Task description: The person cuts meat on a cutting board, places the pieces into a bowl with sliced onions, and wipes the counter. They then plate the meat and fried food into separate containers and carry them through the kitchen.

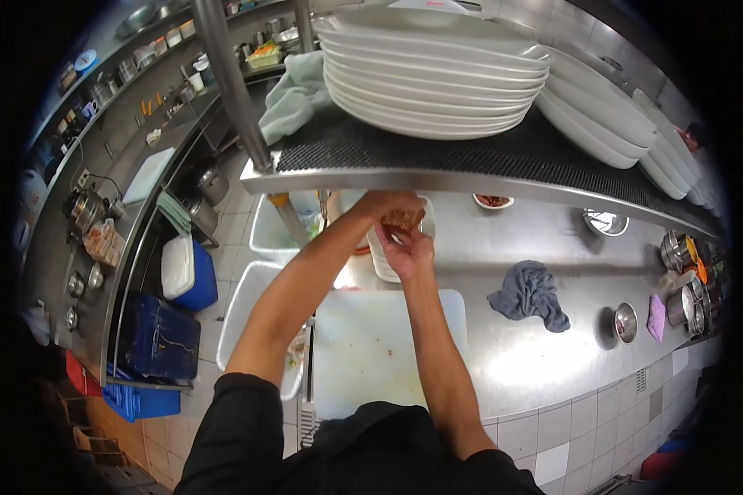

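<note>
Under the front edge of the steel shelf, both arms reach forward over a stack of white containers [385, 266]. My left hand [388, 204] lies over a brown, crumbly-looking food piece [403, 219], its fingers partly hidden by the shelf edge. Just below, palm up, my right hand [409, 250] has its fingers curled up at the underside of the same piece. Nearer to me, a white cutting board [388, 351] with a few small crumbs lies on the steel counter.
Stacked white plates [437, 74] stand on the shelf [470, 183] above the hands. A dark grey cloth [528, 295], metal bowls [625, 322] and a small bowl of red food [494, 201] are to the right. White bins [256, 318] stand left. A person's head shows far right.
</note>
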`<state>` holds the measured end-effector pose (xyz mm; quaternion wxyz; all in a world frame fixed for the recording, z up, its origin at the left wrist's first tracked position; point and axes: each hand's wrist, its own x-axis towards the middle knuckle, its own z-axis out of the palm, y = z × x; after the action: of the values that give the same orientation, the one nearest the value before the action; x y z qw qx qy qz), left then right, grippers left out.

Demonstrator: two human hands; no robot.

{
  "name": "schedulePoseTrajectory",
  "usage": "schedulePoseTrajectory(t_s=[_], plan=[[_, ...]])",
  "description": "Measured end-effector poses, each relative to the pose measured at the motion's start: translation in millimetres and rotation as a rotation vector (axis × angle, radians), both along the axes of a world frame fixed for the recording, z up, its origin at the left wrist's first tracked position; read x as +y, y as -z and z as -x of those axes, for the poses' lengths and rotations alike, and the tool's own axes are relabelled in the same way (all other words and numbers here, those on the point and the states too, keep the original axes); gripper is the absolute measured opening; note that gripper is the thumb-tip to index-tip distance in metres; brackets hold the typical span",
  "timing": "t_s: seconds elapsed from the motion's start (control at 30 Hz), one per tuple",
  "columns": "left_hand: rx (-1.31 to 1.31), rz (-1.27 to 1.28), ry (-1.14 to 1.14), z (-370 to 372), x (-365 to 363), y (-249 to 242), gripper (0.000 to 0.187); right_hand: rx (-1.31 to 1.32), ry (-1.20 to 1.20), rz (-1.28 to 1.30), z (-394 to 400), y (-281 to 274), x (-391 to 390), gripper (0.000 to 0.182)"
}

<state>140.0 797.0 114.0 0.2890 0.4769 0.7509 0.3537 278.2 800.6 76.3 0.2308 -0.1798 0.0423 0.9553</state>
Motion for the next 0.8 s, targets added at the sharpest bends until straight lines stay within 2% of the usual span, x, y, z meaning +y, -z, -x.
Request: schedulePoseTrajectory(t_s=[0.07,0.13,0.2,0.23,0.33,0.43,0.47,0.5,0.57,0.6,0.67,0.73,0.8], plan=[[0.295,0.001,-0.019,-8.3,10.5,10.5,0.061,-0.004,0.016,0.004,5.5,25.1,13.1,0.041],[0.398,-0.020,-0.019,-15.3,15.9,15.2,0.061,0.014,0.018,0.066,2.7,27.8,21.8,0.043],[0.464,-0.048,-0.024,-13.6,16.8,14.2,0.061,-0.009,-0.057,0.057,-1.2,26.7,24.2,0.046],[0.489,-0.058,-0.027,-13.7,16.8,11.9,0.062,0.028,0.007,-0.043,-3.5,21.1,19.2,0.050],[0.546,-0.088,-0.056,-5.7,16.1,0.0,0.062,-0.023,-0.011,-0.075,-13.7,-1.2,9.6,0.053],[0.525,-0.161,-0.067,3.3,-2.6,-6.7,0.061,-0.061,-0.104,-0.013,-36.6,-8.2,-1.8,0.061],[0.505,-0.218,-0.061,6.6,-5.1,-9.9,0.060,-0.056,-0.157,-0.007,-51.7,-4.9,-5.2,0.064],[0.513,-0.242,-0.062,1.3,-7.7,-14.4,0.059,-0.060,-0.109,-0.005,-72.8,0.1,-10.0,0.064],[0.553,-0.213,-0.100,-33.8,-16.2,-30.7,0.056,-0.243,-0.133,-0.598,-124.8,13.5,-26.9,0.066],[0.589,-0.159,-0.146,-58.3,-22.1,-37.0,0.053,-0.270,-0.074,-0.587,-152.6,22.5,-30.7,0.066],[0.467,-0.358,-0.045,-109.2,-25.9,-36.5,0.041,-0.510,-0.095,-0.558,-215.5,46.7,-29.5,0.060],[0.319,-0.220,0.103,-153.6,-12.9,-28.3,0.041,-0.617,0.039,-0.516,-281.7,66.5,-18.9,0.055],[0.311,-0.220,0.196,-186.3,15.7,19.0,0.043,-0.740,0.215,-0.536,-349.3,107.0,8.2,0.046]])
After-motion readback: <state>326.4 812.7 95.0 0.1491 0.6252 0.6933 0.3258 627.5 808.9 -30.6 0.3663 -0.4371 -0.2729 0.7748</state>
